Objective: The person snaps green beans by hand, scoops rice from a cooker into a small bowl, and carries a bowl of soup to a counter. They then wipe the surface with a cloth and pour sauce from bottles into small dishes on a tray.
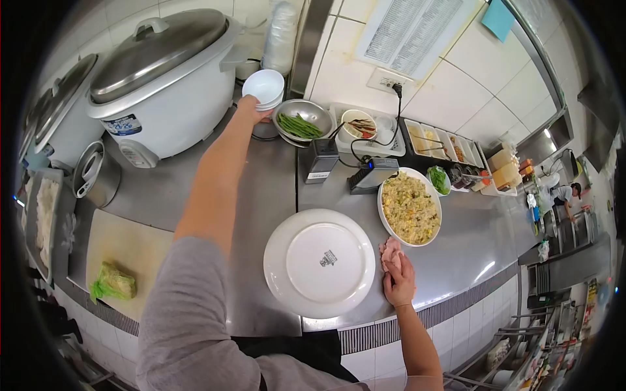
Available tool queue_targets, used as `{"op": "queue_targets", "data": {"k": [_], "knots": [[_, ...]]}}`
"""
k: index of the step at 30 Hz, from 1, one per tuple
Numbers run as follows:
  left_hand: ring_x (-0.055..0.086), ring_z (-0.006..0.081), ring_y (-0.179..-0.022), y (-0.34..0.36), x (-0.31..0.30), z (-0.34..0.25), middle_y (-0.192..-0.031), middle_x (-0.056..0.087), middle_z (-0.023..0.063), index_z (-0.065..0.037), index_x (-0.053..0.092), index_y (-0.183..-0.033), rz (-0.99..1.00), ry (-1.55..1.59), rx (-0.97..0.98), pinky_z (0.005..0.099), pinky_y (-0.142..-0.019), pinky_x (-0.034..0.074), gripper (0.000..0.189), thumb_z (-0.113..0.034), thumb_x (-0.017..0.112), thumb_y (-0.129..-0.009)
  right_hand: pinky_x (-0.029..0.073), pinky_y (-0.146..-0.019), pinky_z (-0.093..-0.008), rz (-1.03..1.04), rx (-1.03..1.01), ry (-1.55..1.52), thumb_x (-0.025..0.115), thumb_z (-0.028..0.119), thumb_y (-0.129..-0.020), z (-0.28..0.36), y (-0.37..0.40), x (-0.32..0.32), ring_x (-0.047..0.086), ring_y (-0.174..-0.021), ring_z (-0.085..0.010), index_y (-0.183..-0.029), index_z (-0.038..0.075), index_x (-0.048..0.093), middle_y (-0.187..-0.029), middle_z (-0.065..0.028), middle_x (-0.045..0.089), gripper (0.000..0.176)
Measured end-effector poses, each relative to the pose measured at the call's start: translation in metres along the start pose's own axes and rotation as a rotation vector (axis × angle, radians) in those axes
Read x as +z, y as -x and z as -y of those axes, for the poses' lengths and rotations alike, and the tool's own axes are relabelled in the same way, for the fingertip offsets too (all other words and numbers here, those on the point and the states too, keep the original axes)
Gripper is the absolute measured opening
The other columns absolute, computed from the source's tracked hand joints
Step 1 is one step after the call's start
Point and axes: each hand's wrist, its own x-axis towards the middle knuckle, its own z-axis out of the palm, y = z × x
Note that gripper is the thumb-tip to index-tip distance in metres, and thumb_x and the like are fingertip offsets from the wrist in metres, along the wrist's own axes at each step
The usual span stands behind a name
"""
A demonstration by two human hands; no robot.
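My left hand (pixel 253 111) reaches to the back of the counter and grips a stack of small white bowls (pixel 263 88), beside a metal bowl of green beans (pixel 298 125). My right hand (pixel 398 279) presses its closed fingers on a crumpled pink cloth (pixel 390 252) on the steel counter. Just above that cloth stands a white oval dish of fried rice (pixel 410 207). Left of my right hand, a large white plate (pixel 319 263) lies upside down, its stamped base showing.
Large rice cookers (pixel 160 65) fill the back left. A cutting board (pixel 130 241) holds a wrapped green vegetable (pixel 114 283). Two black devices (pixel 322 160) with a cable stand mid-counter. Condiment trays (pixel 443 144) line the wall. Another person (pixel 566 195) is far right.
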Motion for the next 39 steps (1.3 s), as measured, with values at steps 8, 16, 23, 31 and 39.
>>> {"op": "queue_targets", "data": {"k": [8, 16, 23, 31, 39], "knots": [[0.04, 0.0449, -0.11, 0.02, -0.03, 0.008, -0.124, 0.03, 0.0238, -0.007, 0.021, -0.127, 0.236, 0.047, 0.112, 0.0578, -0.084, 0.045, 0.066, 0.01, 0.036, -0.065, 0.034, -0.091, -0.0443, 0.022, 0.008, -0.014, 0.058, 0.008, -0.068, 0.0, 0.001, 0.001, 0.042, -0.112, -0.0381, -0.102, 0.016, 0.06, -0.121, -0.0167, 0.045, 0.035], [0.04, 0.0453, -0.11, 0.105, -0.025, -0.023, -0.122, 0.033, 0.0262, 0.01, 0.019, -0.124, 0.362, -0.196, 0.225, 0.0558, -0.09, 0.041, 0.059, 0.003, 0.04, -0.069, 0.029, -0.095, -0.0448, -0.017, 0.026, 0.025, 0.059, 0.011, -0.069, 0.007, -0.001, -0.004, 0.035, -0.115, -0.0413, -0.114, 0.016, 0.054, -0.129, -0.0239, 0.033, 0.046], [0.042, 0.0471, -0.106, 0.228, -0.112, -0.048, -0.119, 0.034, 0.028, 0.01, 0.02, -0.121, 0.235, -0.121, 0.004, 0.0546, -0.085, 0.046, 0.056, 0.003, 0.039, -0.069, 0.033, -0.092, -0.0412, -0.127, 0.1, -0.036, 0.058, 0.011, -0.073, 0.007, 0.005, 0.004, 0.042, -0.108, -0.0349, -0.12, 0.011, 0.047, -0.124, -0.0153, 0.043, 0.049], [0.034, 0.0576, -0.105, 0.261, -0.213, -0.086, -0.122, 0.027, 0.0291, 0.007, 0.016, -0.124, -0.036, -0.056, -0.05, 0.0523, -0.083, 0.048, 0.06, 0.003, 0.039, -0.07, 0.036, -0.088, -0.0382, -0.236, 0.176, 0.193, 0.055, 0.008, -0.077, 0.039, -0.004, 0.005, 0.044, -0.104, -0.0335, -0.108, 0.005, 0.055, -0.117, -0.016, 0.047, 0.031], [0.04, 0.0414, -0.11, 0.267, -0.223, -0.091, -0.125, 0.032, 0.0198, -0.001, 0.023, -0.127, -0.07, -0.095, 0.047, 0.0486, -0.083, 0.047, 0.053, -0.013, 0.046, -0.081, 0.036, -0.089, -0.029, 0.037, 0.836, -1.134, 0.049, 0.028, -0.088, 0.101, -0.006, 0.001, 0.047, -0.103, -0.0172, -0.118, 0.002, 0.048, -0.114, -0.0095, 0.052, 0.04]]}}
